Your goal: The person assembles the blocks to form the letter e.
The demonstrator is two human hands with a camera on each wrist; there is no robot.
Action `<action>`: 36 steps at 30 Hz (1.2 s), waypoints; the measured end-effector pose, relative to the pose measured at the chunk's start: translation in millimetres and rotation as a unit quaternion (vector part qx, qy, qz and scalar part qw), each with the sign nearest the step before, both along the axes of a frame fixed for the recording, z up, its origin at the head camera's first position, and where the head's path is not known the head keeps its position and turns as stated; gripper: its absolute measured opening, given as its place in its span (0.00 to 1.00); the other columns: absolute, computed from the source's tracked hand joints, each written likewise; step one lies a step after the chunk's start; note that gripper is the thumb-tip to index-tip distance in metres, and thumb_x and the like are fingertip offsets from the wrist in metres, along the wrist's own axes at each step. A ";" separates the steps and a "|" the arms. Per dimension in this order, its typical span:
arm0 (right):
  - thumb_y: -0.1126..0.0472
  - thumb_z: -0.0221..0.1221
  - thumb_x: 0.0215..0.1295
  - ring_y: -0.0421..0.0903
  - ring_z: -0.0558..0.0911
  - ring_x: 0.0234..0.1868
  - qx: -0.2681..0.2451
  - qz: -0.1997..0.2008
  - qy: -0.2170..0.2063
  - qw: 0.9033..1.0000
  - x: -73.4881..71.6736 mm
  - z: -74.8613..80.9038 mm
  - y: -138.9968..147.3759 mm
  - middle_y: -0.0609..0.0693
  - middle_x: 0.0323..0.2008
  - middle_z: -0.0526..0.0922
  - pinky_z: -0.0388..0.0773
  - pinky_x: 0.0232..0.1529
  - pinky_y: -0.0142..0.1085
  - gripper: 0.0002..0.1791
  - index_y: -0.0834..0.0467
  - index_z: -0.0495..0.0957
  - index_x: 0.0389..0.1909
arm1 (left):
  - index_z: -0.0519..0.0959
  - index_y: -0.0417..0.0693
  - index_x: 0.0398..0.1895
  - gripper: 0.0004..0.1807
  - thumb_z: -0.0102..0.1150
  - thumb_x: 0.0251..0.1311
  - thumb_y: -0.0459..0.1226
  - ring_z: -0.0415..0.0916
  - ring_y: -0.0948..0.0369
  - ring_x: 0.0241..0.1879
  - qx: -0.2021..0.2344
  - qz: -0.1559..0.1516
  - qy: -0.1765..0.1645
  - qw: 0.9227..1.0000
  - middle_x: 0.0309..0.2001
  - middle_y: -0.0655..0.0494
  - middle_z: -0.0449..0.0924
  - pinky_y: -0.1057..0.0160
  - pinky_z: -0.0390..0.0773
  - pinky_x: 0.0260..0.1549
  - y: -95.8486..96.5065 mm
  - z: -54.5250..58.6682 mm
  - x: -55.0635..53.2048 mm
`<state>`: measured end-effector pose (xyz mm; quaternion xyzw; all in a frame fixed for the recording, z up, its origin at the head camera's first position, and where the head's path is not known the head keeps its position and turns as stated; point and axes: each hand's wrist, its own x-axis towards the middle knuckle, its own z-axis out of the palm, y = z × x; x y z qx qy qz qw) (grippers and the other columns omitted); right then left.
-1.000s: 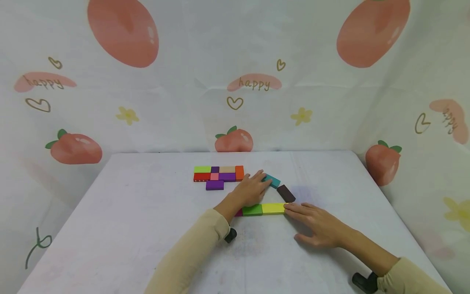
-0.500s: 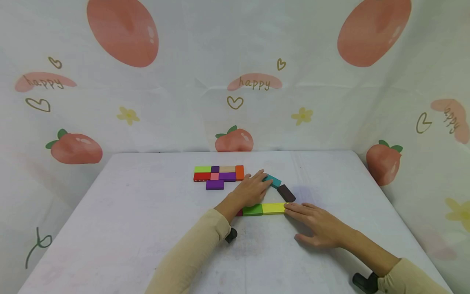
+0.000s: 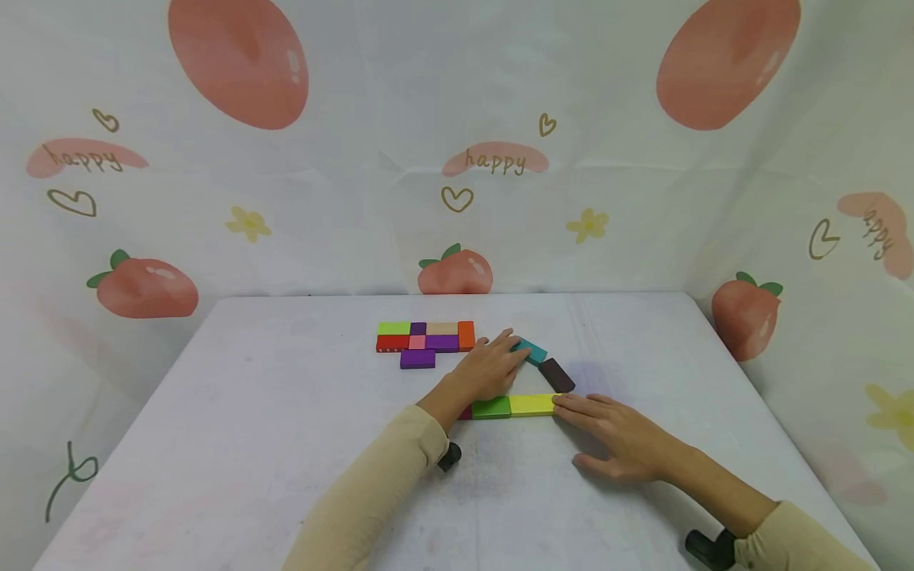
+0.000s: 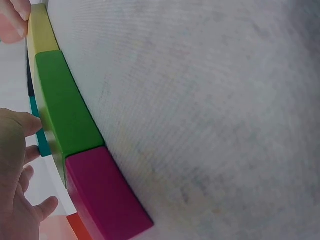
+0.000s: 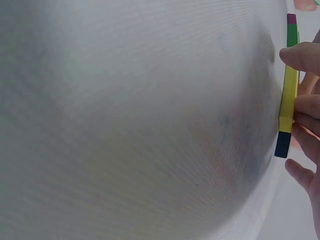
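My left hand (image 3: pixel 491 369) reaches over the table with its fingers spread, fingertips right at the near end of a teal block (image 3: pixel 531 351). A dark brown block (image 3: pixel 557 376) lies slantwise beside the teal one. In front of that hand runs a row of a magenta block (image 4: pixel 107 192), a green block (image 3: pixel 491 408) and a yellow block (image 3: pixel 531 405). My right hand (image 3: pixel 617 440) lies with straight fingers, their tips at the right end of the yellow block. The left forearm partly hides the magenta block in the head view.
Behind and left of my left hand is a flat patch of joined blocks, among them a red block (image 3: pixel 393 344), an orange block (image 3: pixel 466 336) and a purple block (image 3: pixel 417 360). A white cloth covers the table (image 3: pixel 236 444), and a printed curtain (image 3: pixel 343 214) hangs behind it.
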<state>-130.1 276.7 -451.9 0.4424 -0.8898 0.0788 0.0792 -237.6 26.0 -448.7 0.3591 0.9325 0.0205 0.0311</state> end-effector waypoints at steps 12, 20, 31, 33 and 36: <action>0.49 0.69 0.56 0.51 0.77 0.63 -0.003 0.006 0.003 1.000 -0.7 -0.9 0.4 0.54 0.67 0.73 0.75 0.58 0.53 0.38 0.62 0.72 0.66 | 0.65 0.57 0.75 0.26 0.44 0.76 0.45 0.48 0.57 0.77 0.015 0.004 -0.009 1.000 0.75 0.55 0.59 0.48 0.60 0.70 -2.2 3.0 1.2; 0.49 0.69 0.55 0.51 0.76 0.63 -0.003 0.000 -0.005 1.000 0.0 2.3 -0.5 0.54 0.67 0.73 0.75 0.59 0.53 0.38 0.62 0.73 0.66 | 0.63 0.52 0.75 0.27 0.46 0.75 0.41 0.50 0.54 0.76 0.072 0.049 -0.005 0.996 0.74 0.52 0.61 0.45 0.58 0.70 -28.4 10.2 -14.4; 0.49 0.69 0.55 0.51 0.76 0.64 -0.003 -0.002 -0.003 1.000 -0.9 1.2 0.2 0.54 0.67 0.73 0.74 0.60 0.53 0.39 0.62 0.73 0.66 | 0.71 0.53 0.71 0.24 0.50 0.73 0.36 0.53 0.49 0.75 0.047 0.132 -0.026 0.990 0.71 0.51 0.67 0.39 0.59 0.68 -74.0 16.4 -35.7; 0.49 0.69 0.56 0.51 0.76 0.64 -0.002 -0.003 -0.006 1.000 -0.7 1.1 0.4 0.54 0.68 0.73 0.74 0.60 0.53 0.39 0.61 0.72 0.66 | 0.70 0.54 0.71 0.24 0.50 0.73 0.37 0.52 0.48 0.75 0.047 0.140 -0.045 0.988 0.71 0.51 0.67 0.37 0.56 0.68 -76.6 15.3 -36.0; 0.48 0.69 0.56 0.51 0.76 0.64 0.002 -0.005 -0.008 1.000 -0.3 1.2 0.5 0.53 0.68 0.72 0.74 0.59 0.53 0.39 0.61 0.72 0.67 | 0.68 0.55 0.73 0.25 0.50 0.74 0.39 0.50 0.49 0.76 0.045 0.146 -0.066 0.986 0.72 0.51 0.66 0.36 0.52 0.69 -77.2 14.3 -36.2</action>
